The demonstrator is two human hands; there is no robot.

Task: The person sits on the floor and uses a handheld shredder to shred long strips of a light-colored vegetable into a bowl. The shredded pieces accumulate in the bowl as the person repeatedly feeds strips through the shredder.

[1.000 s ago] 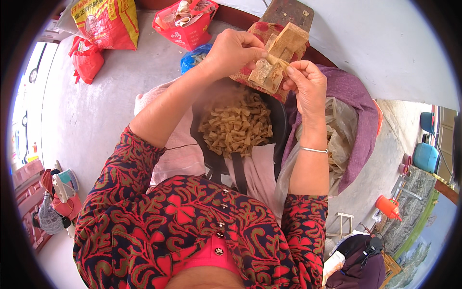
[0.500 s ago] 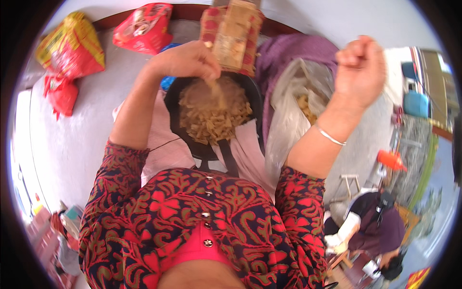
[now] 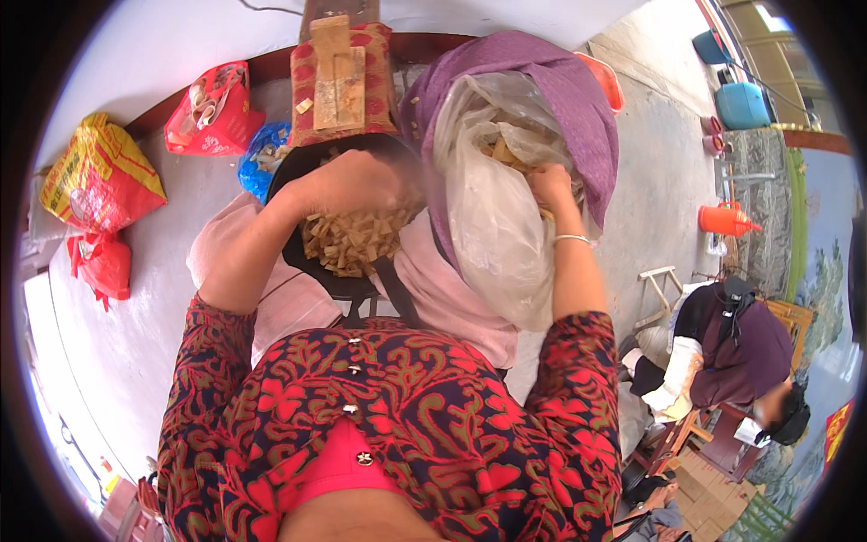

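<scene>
My left hand [image 3: 357, 185] is over the far part of a black pan [image 3: 293, 244] that rests on a pink towel in front of me. The hand is smeared by motion, and its fingers do not show clearly. Small tan, chopped dry-looking pieces [image 3: 348, 248] fill the pan. On the right, my right hand [image 3: 551, 187], with a silver bangle at the wrist, dips into the mouth of a clear plastic bag [image 3: 497, 226]. Its fingers curl among more tan pieces [image 3: 508, 155]; what they grip is hidden. A purple cloth sack [image 3: 591, 108] surrounds the bag.
Beyond the pan, a wooden board [image 3: 340, 86] lies on a red patterned cushion [image 3: 312, 126]. A blue bag [image 3: 259, 167], a red bag [image 3: 217, 117] and a yellow-red bag [image 3: 108, 181] stand to the left. Another person [image 3: 736, 348] sits at the right, near an orange jug [image 3: 722, 219].
My right hand has come down from the air into the plastic bag. My left hand has lowered toward the pan's contents; pieces were falling from it before. The view has shifted right.
</scene>
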